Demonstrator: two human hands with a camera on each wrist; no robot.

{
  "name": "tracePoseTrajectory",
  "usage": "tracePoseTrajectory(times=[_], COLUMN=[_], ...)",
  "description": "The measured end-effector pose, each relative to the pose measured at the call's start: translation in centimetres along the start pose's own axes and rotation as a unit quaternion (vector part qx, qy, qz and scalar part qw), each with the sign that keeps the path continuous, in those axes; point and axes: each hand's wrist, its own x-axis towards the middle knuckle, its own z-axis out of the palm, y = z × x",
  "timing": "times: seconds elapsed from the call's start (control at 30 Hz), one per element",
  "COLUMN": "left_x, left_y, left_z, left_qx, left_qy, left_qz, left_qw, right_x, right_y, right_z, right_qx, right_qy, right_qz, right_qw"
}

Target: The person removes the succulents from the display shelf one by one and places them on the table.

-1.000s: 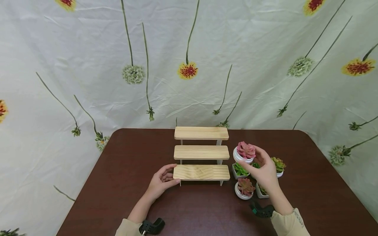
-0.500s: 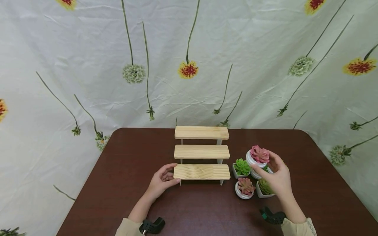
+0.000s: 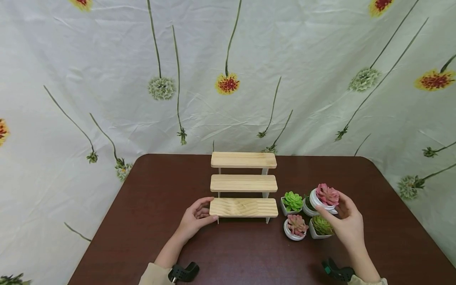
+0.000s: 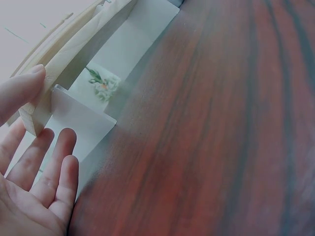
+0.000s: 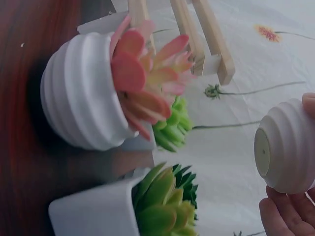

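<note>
A three-tier wooden display stand (image 3: 244, 207) with clear supports stands mid-table. My left hand (image 3: 192, 221) pinches the left end of its lowest board, thumb above and fingertips below in the left wrist view. At the right, my right hand (image 3: 348, 221) holds a potted pink succulent (image 3: 327, 194) by its round white pot (image 5: 285, 147), tilted and raised above the other plants. Below it lie a bright green succulent (image 3: 293, 202), a dusty-pink one (image 3: 297, 225), a yellow-green one (image 3: 322, 225) in a square pot, and a partly hidden round white pot (image 3: 309, 209).
The dark brown table (image 3: 249, 253) has rounded far corners. Behind it hangs a pale flower-print cloth (image 3: 199, 111). The small pots stand close together just right of the stand.
My right hand has carried the pink succulent rightward and slightly toward me, away from the stand, uncovering the bright green plant. The left hand keeps its grip on the stand.
</note>
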Motion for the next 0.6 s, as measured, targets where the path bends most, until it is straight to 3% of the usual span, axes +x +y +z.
tracePoseTrajectory(times=[0.6], left_x=[0.1], left_y=[-0.4], left_z=[-0.1], left_qx=[-0.003], left_qy=[-0.002], left_qz=[0.005], left_qw=[1.0000], right_x=[-1.7], right_y=[-0.2], right_z=[-2.5], right_qx=[-0.020], right_qy=[0.068], right_qz=[0.050], right_qw=[0.996])
